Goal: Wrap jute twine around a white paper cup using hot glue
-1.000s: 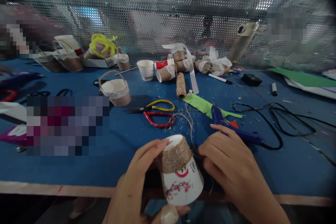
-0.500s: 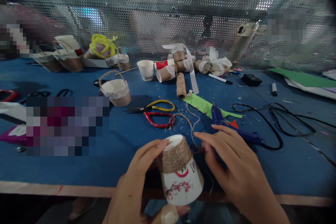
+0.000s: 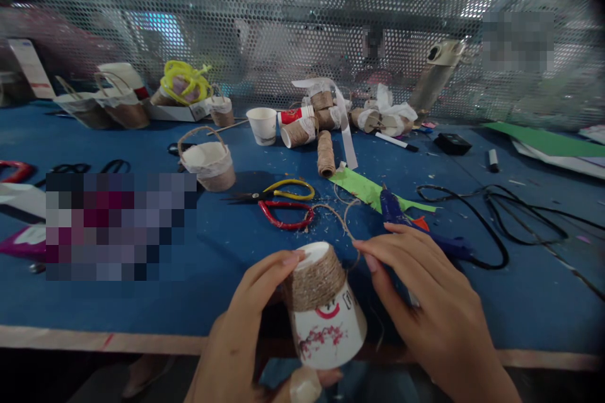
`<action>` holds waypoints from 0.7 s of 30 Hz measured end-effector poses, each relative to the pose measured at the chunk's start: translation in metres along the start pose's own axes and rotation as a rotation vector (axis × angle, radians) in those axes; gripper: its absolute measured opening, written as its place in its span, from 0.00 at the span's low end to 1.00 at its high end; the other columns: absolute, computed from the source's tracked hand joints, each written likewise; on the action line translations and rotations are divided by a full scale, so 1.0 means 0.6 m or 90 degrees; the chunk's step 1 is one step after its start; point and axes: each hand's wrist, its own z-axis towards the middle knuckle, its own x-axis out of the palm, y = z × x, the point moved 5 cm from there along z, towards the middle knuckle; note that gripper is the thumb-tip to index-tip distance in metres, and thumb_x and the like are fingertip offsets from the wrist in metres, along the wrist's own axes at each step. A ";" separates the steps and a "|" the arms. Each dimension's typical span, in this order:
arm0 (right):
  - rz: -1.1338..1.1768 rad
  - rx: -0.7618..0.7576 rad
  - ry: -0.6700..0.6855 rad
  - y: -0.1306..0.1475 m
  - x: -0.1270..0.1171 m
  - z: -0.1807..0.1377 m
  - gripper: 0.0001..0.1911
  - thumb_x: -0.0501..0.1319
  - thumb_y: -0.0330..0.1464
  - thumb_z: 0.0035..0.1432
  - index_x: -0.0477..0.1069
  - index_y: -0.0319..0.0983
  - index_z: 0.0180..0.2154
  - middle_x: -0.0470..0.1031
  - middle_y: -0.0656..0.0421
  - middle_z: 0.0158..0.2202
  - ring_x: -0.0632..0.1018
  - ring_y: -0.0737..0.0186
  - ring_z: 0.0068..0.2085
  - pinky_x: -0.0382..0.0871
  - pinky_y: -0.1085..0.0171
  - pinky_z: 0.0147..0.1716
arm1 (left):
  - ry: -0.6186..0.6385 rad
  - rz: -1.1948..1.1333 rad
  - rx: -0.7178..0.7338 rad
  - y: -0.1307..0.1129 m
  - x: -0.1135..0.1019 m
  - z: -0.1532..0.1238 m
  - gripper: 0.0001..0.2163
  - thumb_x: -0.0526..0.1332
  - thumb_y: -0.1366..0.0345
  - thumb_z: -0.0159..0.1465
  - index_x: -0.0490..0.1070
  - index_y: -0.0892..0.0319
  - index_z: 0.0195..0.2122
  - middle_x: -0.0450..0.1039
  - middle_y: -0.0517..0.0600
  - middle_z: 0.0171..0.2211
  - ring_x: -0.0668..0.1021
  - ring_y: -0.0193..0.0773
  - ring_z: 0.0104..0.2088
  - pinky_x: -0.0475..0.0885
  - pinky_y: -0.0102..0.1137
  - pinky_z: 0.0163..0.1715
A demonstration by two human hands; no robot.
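Observation:
My left hand [image 3: 241, 334] grips an upturned white paper cup [image 3: 326, 321] printed with red blossoms; jute twine [image 3: 314, 280] is wound round its upper part. My right hand [image 3: 420, 289] hovers just right of the cup, fingers pinched on the loose strand of twine [image 3: 347, 227], which curls back toward the scissors. A blue glue gun [image 3: 401, 220] lies just beyond my right hand on the blue table [image 3: 227, 245].
Yellow-handled scissors [image 3: 288, 189] and red-handled scissors [image 3: 283, 214] lie ahead. A twine spool [image 3: 325, 154], a twine basket [image 3: 210, 164], several wrapped cups [image 3: 302, 126], green paper [image 3: 363, 189] and black cables [image 3: 496, 214] spread further back. A perforated metal screen [image 3: 302, 25] closes the far side.
My right hand opened from a curled grip, then lifted slightly with the twine strand, which now loops higher. The cup and left hand stayed put.

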 end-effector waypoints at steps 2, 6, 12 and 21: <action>0.005 0.012 -0.022 -0.002 -0.004 -0.001 0.13 0.60 0.21 0.76 0.77 0.40 0.53 0.86 0.57 0.48 0.83 0.65 0.53 0.67 0.64 0.69 | -0.002 -0.004 0.005 -0.001 0.001 0.000 0.33 0.75 0.49 0.68 0.69 0.42 0.73 0.77 0.56 0.70 0.84 0.60 0.66 0.88 0.44 0.57; 0.006 0.026 -0.052 -0.005 -0.009 -0.001 0.11 0.61 0.21 0.75 0.77 0.40 0.51 0.85 0.57 0.47 0.82 0.64 0.54 0.67 0.64 0.70 | -0.004 -0.001 0.002 -0.004 0.003 0.000 0.33 0.74 0.48 0.69 0.69 0.42 0.73 0.77 0.56 0.70 0.83 0.62 0.66 0.87 0.46 0.58; -0.012 0.025 -0.057 -0.007 -0.008 0.000 0.08 0.62 0.23 0.76 0.77 0.41 0.48 0.86 0.59 0.44 0.84 0.63 0.49 0.70 0.63 0.66 | -0.006 -0.013 -0.016 -0.002 0.002 -0.001 0.34 0.76 0.48 0.67 0.71 0.42 0.72 0.78 0.56 0.70 0.83 0.63 0.66 0.88 0.47 0.57; 0.003 0.024 -0.035 -0.002 -0.009 0.003 0.09 0.59 0.22 0.75 0.74 0.42 0.46 0.84 0.60 0.41 0.84 0.64 0.46 0.72 0.60 0.64 | -0.039 -0.055 -0.035 -0.005 0.007 -0.007 0.31 0.75 0.47 0.69 0.70 0.36 0.72 0.73 0.53 0.72 0.86 0.57 0.63 0.91 0.39 0.49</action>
